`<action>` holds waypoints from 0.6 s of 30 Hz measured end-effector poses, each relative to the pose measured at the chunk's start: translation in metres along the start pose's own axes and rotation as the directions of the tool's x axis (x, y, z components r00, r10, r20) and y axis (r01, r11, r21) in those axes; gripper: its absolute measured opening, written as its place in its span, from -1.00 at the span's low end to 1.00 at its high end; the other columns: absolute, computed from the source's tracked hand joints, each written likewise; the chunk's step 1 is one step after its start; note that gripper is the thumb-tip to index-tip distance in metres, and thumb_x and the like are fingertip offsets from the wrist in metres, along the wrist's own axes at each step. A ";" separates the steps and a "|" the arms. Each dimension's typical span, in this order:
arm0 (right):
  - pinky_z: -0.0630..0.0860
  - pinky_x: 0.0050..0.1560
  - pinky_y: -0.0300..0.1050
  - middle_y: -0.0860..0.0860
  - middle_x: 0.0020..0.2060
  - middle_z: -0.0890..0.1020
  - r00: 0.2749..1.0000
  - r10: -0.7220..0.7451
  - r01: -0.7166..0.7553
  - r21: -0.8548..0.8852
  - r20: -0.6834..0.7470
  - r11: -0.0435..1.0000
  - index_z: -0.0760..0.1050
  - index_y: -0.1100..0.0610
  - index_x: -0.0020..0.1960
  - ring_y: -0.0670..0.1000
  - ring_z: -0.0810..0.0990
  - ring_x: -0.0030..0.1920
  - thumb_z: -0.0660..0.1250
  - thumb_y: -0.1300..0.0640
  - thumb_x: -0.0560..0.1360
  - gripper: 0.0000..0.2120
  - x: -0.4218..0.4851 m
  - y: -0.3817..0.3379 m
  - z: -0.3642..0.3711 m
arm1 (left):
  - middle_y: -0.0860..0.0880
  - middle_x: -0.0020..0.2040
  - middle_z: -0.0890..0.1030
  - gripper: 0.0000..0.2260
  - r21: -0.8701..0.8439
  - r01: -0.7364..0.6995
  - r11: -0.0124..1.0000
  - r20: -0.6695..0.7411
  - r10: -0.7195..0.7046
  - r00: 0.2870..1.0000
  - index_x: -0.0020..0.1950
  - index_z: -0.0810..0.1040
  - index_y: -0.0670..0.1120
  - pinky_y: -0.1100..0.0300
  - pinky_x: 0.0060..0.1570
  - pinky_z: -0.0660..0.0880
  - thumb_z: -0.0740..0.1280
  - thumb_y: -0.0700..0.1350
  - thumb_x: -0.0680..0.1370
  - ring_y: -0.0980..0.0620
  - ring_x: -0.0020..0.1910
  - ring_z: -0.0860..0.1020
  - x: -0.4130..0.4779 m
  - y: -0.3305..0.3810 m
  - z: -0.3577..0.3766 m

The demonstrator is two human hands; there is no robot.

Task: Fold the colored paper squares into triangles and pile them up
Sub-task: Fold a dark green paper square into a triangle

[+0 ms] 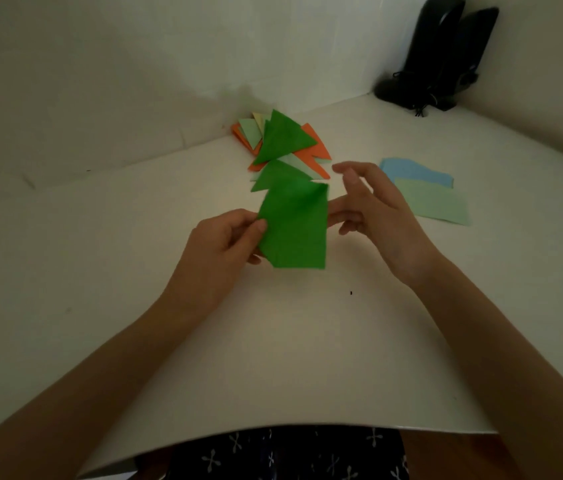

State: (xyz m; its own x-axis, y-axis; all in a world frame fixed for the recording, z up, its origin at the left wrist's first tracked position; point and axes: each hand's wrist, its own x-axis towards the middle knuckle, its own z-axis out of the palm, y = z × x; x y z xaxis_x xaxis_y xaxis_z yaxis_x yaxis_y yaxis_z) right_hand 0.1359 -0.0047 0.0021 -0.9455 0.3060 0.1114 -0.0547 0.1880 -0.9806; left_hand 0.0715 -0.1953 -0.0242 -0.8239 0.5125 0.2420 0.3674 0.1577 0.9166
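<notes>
Green paper square [293, 226] is pinched at its 9 o'clock edge by the left hand [223, 239], triangle pile [283, 140] at 12. The right hand [377, 213] is kept spread-fingered at 3. Thin, floppy stuff, probably best gripped by opposite corners.

Green paper [294, 226]; orange-green pile [280, 140]; blue sheet [415, 171].

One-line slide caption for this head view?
Left hand pinches a green paper square over the white table, right hand open beside it; folded triangles piled behind, unfolded sheets at right.

forearms [117, 358]: bare | garment [307, 455]: dark, small white crosses (lap only)
</notes>
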 end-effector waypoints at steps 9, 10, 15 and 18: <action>0.55 0.07 0.01 -0.10 0.06 0.55 0.904 -0.169 0.271 -0.221 0.393 0.937 0.47 -0.05 0.16 -0.03 0.58 0.04 0.32 0.31 0.43 -0.61 -0.007 0.014 0.016 | 0.05 -0.31 0.65 -0.87 -0.354 0.182 0.917 -0.104 -0.232 0.967 -0.12 0.53 -0.09 0.34 -0.30 0.55 0.23 -0.23 0.58 0.14 -0.32 0.64 0.002 0.002 0.002; 0.54 0.09 -0.01 -0.07 0.04 0.56 0.917 -0.176 0.268 -0.227 0.357 0.936 0.49 -0.06 0.11 -0.03 0.58 0.05 0.35 0.24 0.42 -0.67 -0.007 0.014 0.019 | 0.06 -0.33 0.66 -0.87 -0.375 0.185 0.908 -0.084 -0.232 0.969 -0.11 0.53 -0.09 0.34 -0.30 0.55 0.23 -0.23 0.58 0.14 -0.31 0.64 0.001 0.003 0.003; 0.49 -0.10 -0.30 -0.19 -0.23 0.63 0.962 -0.197 0.224 -0.135 0.191 0.965 0.55 -0.04 -0.10 -0.19 0.58 -0.18 0.38 0.20 0.47 -0.86 -0.006 0.012 0.022 | 0.06 -0.26 0.68 -0.87 -0.450 0.166 0.877 0.016 -0.178 0.984 -0.04 0.52 -0.10 0.31 -0.24 0.56 0.19 -0.25 0.59 0.08 -0.22 0.67 -0.001 0.009 0.006; 0.43 -0.23 -0.39 -0.10 -0.32 0.61 0.978 -0.173 0.183 -0.076 0.119 0.980 0.53 0.05 -0.15 -0.23 0.55 -0.29 0.35 0.25 0.49 -0.88 -0.007 0.012 0.026 | 0.04 -0.25 0.69 -0.87 -0.479 0.179 0.859 0.047 -0.179 0.983 -0.04 0.51 -0.11 0.30 -0.24 0.57 0.18 -0.26 0.59 0.07 -0.22 0.67 -0.002 0.010 0.007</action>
State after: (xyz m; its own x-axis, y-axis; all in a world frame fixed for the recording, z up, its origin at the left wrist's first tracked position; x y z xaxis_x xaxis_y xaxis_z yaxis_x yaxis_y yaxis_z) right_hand 0.1334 -0.0288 -0.0147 -0.9531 0.1556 0.2597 -0.2021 0.3116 -0.9285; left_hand 0.0796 -0.1886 -0.0179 -0.8552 0.5149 0.0588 -0.0389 -0.1769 0.9835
